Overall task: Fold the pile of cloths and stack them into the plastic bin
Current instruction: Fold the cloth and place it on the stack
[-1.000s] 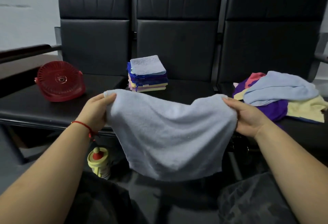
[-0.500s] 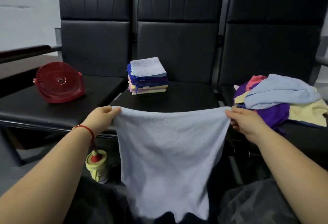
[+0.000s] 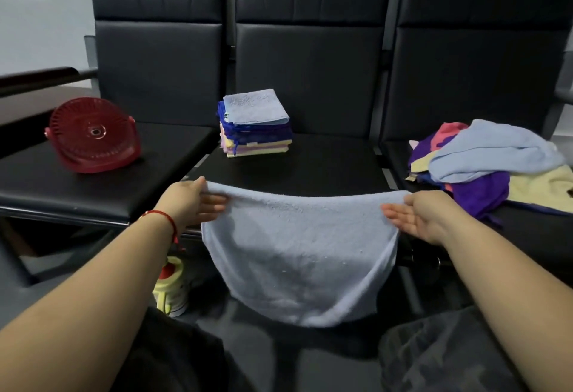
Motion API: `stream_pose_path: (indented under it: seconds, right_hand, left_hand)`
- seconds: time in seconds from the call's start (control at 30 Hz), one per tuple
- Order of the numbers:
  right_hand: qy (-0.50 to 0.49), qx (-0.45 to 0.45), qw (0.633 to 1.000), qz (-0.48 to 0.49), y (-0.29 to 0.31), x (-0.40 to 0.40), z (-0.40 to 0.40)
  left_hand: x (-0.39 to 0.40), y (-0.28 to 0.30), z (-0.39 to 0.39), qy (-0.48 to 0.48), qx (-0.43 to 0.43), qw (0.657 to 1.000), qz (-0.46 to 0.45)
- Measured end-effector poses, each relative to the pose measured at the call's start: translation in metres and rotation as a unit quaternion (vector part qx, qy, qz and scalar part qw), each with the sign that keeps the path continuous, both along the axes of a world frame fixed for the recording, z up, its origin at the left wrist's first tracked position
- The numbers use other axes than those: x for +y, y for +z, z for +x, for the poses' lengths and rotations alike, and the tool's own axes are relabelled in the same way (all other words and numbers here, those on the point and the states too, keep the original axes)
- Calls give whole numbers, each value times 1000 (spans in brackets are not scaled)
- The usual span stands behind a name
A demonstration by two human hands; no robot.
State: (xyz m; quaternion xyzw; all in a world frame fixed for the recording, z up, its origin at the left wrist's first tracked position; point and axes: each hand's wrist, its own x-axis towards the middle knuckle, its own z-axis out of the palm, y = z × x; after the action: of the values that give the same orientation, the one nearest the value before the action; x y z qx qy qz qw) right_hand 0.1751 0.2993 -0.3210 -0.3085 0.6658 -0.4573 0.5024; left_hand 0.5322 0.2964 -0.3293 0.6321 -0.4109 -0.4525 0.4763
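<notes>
At centre frame, the left hand (image 3: 189, 202) and right hand (image 3: 424, 214) each pinch a top corner of a pale blue cloth (image 3: 297, 255), thumbs over its edge. Folded cloths (image 3: 255, 123) sit stacked above; unfolded pile (image 3: 483, 165) lies right.

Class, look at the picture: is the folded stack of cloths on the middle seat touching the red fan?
Apart. The head view shows the folded stack on the middle seat and the red fan on the left seat, with bare black seat between them.
</notes>
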Motion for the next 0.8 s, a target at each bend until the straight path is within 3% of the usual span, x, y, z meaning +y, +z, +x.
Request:
stream_pose_path:
  seconds: [0.07, 0.13, 0.2, 0.27, 0.33, 0.43, 0.57, 0.7, 0.8]
  right_hand:
    - [4, -22, 999, -28, 2, -1, 5]
    - [14, -4, 999, -52, -3, -8, 12]
    - [25, 142, 988, -46, -15, -20, 20]
    - [63, 308, 949, -13, -26, -32, 27]
    - [121, 390, 913, -3, -33, -38, 37]
    - [181, 455, 872, -6, -44, -42, 51]
    - [172, 531, 827, -69, -65, -75, 52]
    - [159, 484, 853, -112, -69, -118, 52]
    - [80, 438, 881, -159, -72, -145, 51]
  left_hand:
    - [-5, 2, -7, 14, 5, 998, -63]
    - [-15, -5, -11, -6, -79, 991, -105]
    - [-19, -14, -16, -55, -255, 963, -75]
    - [-24, -29, -24, -136, -408, 903, -4]
    - [-30, -39, -34, -169, -490, 855, 16]
    - [-51, -47, -39, -141, -514, 846, 14]
    - [-87, -55, -35, -111, -493, 863, 9]
    - [-124, -61, -30, -85, -504, 859, 2]
    - [-149, -64, -32, -49, -538, 841, -13]
